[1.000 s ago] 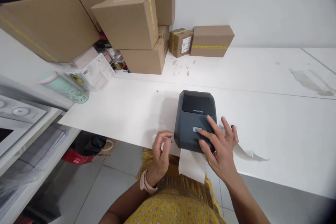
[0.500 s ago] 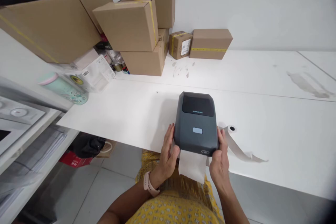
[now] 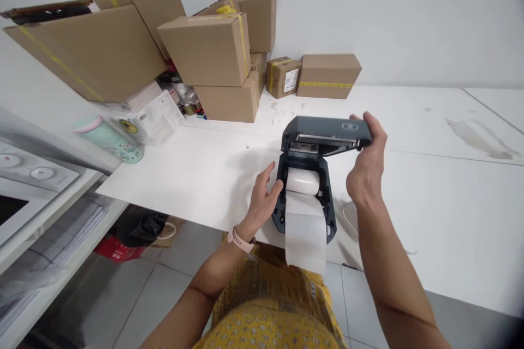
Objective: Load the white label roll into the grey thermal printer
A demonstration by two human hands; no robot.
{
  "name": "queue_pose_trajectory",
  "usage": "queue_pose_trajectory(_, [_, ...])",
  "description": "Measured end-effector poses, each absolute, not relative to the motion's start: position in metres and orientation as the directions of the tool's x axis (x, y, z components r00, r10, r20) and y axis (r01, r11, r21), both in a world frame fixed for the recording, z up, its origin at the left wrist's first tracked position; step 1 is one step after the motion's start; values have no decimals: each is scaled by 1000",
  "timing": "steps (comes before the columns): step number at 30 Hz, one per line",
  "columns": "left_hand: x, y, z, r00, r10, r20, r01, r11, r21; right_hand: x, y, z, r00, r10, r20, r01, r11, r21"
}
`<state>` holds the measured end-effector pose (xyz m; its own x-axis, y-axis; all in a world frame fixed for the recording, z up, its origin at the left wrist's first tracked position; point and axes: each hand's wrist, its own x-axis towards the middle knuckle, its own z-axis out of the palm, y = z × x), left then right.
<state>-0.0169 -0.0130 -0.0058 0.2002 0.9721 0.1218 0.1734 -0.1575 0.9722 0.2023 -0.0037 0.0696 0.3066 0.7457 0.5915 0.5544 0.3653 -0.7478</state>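
Note:
A dark label printer [image 3: 329,223] stands on the white table with its lid [image 3: 323,126] raised. Inside lies a white paper roll [image 3: 303,181], and its paper strip [image 3: 306,237] hangs out over the table's front edge. My right hand [image 3: 368,161] grips the right corner of the lid and holds it up. Fingers apart, my left hand [image 3: 264,196] is beside the printer's left wall, the thumb near its rim and nothing held. Behind my right arm, a loose strip of paper is mostly hidden.
Cardboard boxes [image 3: 204,52] are stacked at the back left, with two smaller ones, including a long box [image 3: 327,76], along the wall. A green bottle [image 3: 108,139] and a white box [image 3: 158,120] stand at the left. A shelf [image 3: 88,185] adjoins the table.
The printer's lid has swung up, showing the roll inside. My right hand has risen with the lid, and my left hand has moved slightly up, its fingers now off the printer's side.

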Motion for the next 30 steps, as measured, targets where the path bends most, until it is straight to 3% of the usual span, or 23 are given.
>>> queue_pose_trajectory(4, [-15, -13, -19, 242, 970, -2, 204, -49, 978, 215, 40, 92, 258, 770, 584, 619, 333, -712])
queue_pose_trajectory(10, [-12, -7, -15, 234, 972, 7, 259, -69, 963, 231, 93, 96, 246, 809, 534, 621, 292, -728])
queue_pose_trajectory(13, [-11, 0, -8, 245, 969, -11, 379, -86, 921, 230, 88, 100, 244, 836, 492, 600, 268, -754])
queue_pose_trajectory(15, [-10, 6, -2, 240, 971, -19, 533, -116, 838, 224, 69, 102, 245, 791, 561, 641, 302, -706])
queue_pose_trajectory(18, [-9, 12, 9, 261, 964, -48, 774, -180, 607, 213, 31, 95, 231, 592, 772, 757, 389, -524])
queue_pose_trajectory(20, [-9, 15, 14, 295, 952, -83, 835, -215, 506, 207, 11, 82, 124, 597, 792, 805, 407, -432])
queue_pose_trajectory(21, [-8, 15, 15, 310, 946, -97, 843, -227, 488, 205, 4, 75, 27, 677, 736, 812, 415, -412])
queue_pose_trajectory(23, [-8, 16, 17, 325, 940, -100, 843, -240, 481, 204, -2, 62, -201, 852, 483, 822, 415, -389])
queue_pose_trajectory(26, [-7, 16, 18, 337, 936, -102, 852, -257, 457, 203, 4, 48, -377, 922, 89, 868, 385, -312])
queue_pose_trajectory(30, [-7, 16, 18, 352, 930, -106, 853, -272, 446, 198, 21, 40, -402, 913, -65, 891, 374, -258])
